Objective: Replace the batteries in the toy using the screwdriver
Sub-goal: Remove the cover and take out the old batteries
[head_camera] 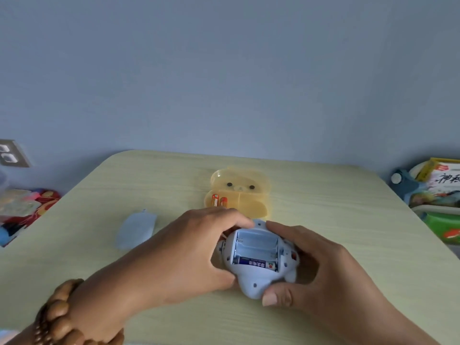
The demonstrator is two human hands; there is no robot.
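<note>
Toy (258,267) lies belly-up on table (336,195), clasped by left hand (179,255) and right hand (318,265). One battery (256,264) sits crosswise in nearest slot; two empty. Spare batteries (219,200) in yellow case (251,192) just beyond, nearer left hand.

Your toy (258,260) sits on the table (323,195), one battery (255,264) in its nearest slot. Behind it lies the case (239,195); the cover (137,230) lies left.
</note>
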